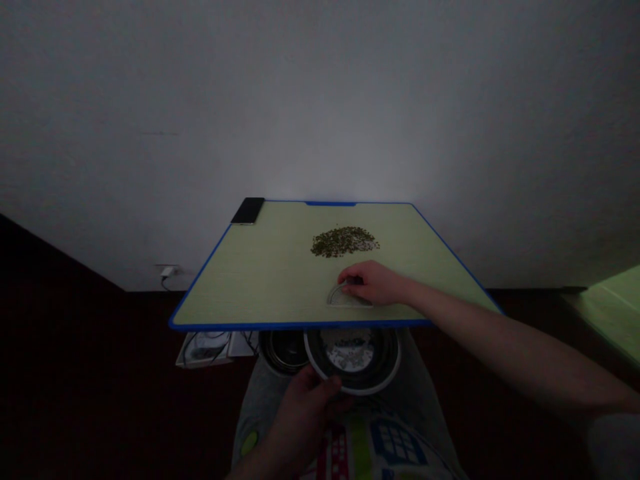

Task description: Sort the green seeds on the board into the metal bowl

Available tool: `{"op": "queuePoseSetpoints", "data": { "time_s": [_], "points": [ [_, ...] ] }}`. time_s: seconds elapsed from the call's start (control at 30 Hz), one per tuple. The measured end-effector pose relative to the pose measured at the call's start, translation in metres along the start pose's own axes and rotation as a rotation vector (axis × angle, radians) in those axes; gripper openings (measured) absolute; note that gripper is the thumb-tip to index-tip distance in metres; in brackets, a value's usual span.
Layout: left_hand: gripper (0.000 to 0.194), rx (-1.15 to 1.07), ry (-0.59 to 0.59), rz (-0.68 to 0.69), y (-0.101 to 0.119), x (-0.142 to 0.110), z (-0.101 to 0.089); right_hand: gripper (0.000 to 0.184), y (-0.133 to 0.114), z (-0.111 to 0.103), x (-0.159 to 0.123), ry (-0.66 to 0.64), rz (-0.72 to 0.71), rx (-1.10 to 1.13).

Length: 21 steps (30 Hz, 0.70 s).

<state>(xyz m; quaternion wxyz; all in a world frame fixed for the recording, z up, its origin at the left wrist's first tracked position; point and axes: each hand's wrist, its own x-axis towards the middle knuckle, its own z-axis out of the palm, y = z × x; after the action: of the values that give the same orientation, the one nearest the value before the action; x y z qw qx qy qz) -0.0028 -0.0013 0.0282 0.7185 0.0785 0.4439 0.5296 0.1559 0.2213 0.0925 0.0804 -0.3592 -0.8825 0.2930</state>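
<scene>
Before a grey wall (pixel 320 100), we see a blue-edged table (pixel 250 273) bearing a small, dark-flecked pile (pixel 343 241). Our right hand (pixel 375 283) pinches a clear protractor (pixel 336 297) near the table's front edge; our left hand (pixel 307 400) grips a bowl (pixel 367 391) of pale bits (pixel 350 358) on our lap, beside a darker bowl (pixel 270 365). We cannot read the printed lettering.

Tbl (pixel 260 267) (blue-rimmed) holds phone (pixel 248 211), grn-brn bits (pixel 343 241) & protractor (pixel 336 299).

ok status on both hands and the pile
Right hand holding see-through protractor on table. Left hand gripping pale-rimmed bowl, below table edge. Seed-like pile beyond protractor. Phone far left, apart from pile.
</scene>
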Motion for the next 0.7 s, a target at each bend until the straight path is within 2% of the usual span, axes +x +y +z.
{"op": "queuePoseSetpoints", "data": {
  "time_s": [0.23, 0.43, 0.6, 0.7],
  "points": [
    [0.045, 0.030, 0.012, 0.003, -0.001, 0.000, 0.000, 0.022, -0.012, 0.004, -0.014, -0.037, 0.014, 0.000],
    [0.042, 0.048, -0.009, -0.003, -0.001, -0.001, 0.001, 0.023, -0.008, 0.005, -0.021, -0.017, 0.020, 0.080],
    [0.048, 0.019, 0.010, -0.008, 0.000, 0.000, 0.002, 0.023, 0.003, 0.003, -0.014, -0.043, 0.014, 0.125],
    [0.050, 0.016, -0.002, -0.005, -0.001, 0.001, 0.000, 0.024, 0.005, 0.002, -0.003, -0.006, 0.044, 0.125]
  ]
}}
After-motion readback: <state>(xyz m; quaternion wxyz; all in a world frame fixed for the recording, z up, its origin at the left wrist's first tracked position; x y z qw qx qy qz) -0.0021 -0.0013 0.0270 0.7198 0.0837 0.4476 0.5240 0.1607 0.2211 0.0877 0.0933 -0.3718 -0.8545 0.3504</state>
